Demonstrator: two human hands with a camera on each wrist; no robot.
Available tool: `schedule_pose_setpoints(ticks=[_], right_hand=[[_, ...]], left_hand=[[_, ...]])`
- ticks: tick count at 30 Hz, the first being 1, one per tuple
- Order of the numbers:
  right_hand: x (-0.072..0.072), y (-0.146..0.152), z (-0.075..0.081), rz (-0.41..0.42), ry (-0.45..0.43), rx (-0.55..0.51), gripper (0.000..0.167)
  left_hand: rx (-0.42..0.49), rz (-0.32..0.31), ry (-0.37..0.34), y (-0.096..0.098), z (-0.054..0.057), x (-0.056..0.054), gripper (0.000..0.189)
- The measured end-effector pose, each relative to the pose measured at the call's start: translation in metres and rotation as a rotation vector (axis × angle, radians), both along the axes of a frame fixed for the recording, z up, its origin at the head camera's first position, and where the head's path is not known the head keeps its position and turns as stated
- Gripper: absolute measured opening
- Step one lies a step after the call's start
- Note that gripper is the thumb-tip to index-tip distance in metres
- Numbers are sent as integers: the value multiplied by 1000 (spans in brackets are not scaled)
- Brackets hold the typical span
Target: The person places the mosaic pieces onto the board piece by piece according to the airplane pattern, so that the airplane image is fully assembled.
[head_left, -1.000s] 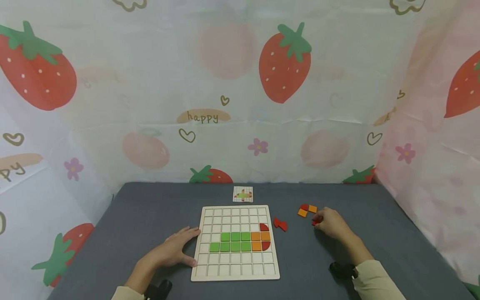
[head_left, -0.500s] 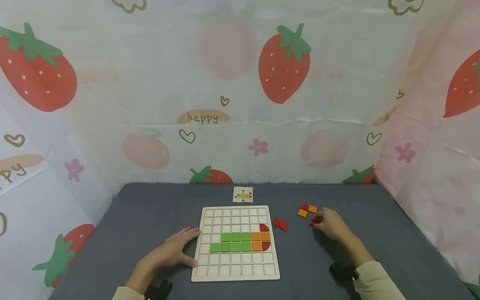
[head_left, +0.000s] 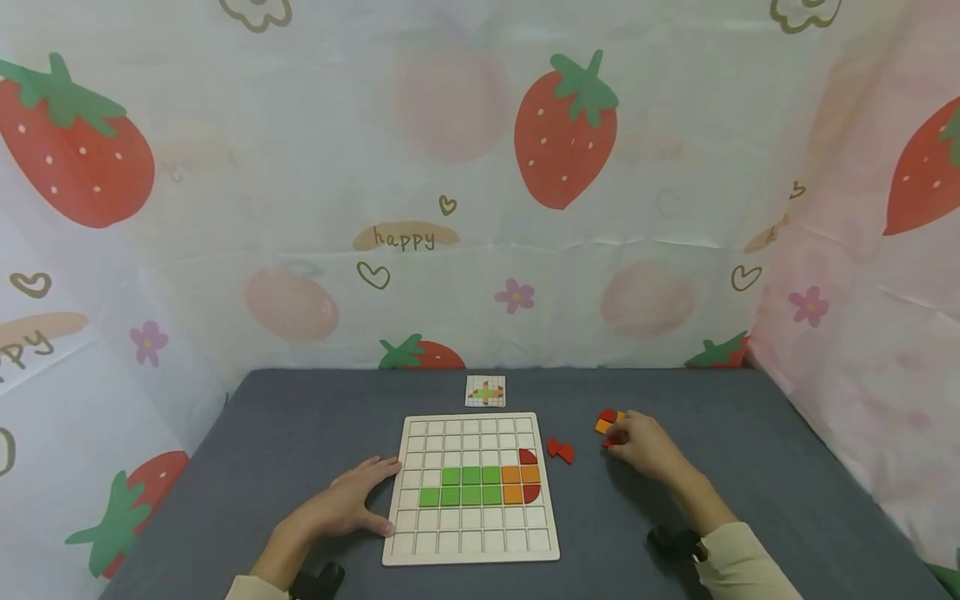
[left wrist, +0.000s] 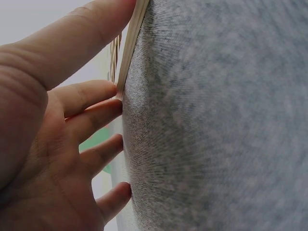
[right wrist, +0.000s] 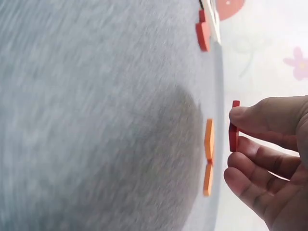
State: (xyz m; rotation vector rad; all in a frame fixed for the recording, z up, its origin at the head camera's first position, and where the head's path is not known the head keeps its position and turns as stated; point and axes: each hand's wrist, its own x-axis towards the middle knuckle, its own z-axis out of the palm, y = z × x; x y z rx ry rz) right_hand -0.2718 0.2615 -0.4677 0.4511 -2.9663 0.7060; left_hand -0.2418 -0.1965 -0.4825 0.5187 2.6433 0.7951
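Observation:
My right hand (head_left: 643, 442) pinches a small red tile (right wrist: 234, 137) between thumb and fingertips, raised above the cloth in the right wrist view. Close by lie orange square tiles (head_left: 602, 426) and a red quarter-round tile (head_left: 607, 414), partly covered by the hand in the head view. At the left edge of a wooden grid board (head_left: 450, 543), my left hand (head_left: 339, 504) rests with fingers spread, thumb and fingertips at the rim. Several green square tiles (head_left: 471, 495), orange squares (head_left: 512, 494) and red quarter-rounds (head_left: 528, 457) sit in the board's cells.
Two red pieces (head_left: 560, 451) lie just right of the board. Behind it is a small pattern card (head_left: 486, 391) with a coloured figure on a grid. A dark grey cloth (head_left: 337, 417) covers the table, and a strawberry-print curtain (head_left: 465, 192) hangs behind.
My right hand has moved a little to the left with the red tile, now overlapping the orange tiles in the head view. The left hand and the board tiles stay put.

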Motion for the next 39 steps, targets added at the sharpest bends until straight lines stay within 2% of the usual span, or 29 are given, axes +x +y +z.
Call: schedule_pose_setpoints(ticks=[11,20,31,39], right_hand=[[-5,-21,1,47,14,-53,12],[-7,-43,7,66,-59,-77,16],[-11,-71,10,94,-50,-94,15],[-12,-87,13,160,-35,-105,19]], left_hand=[[-4,8,-4,1,2,2,96],[-10,13,1,1,2,2,96],[0,3,6,1,3,2,97],[-6,7,7,2,3,3,96]])
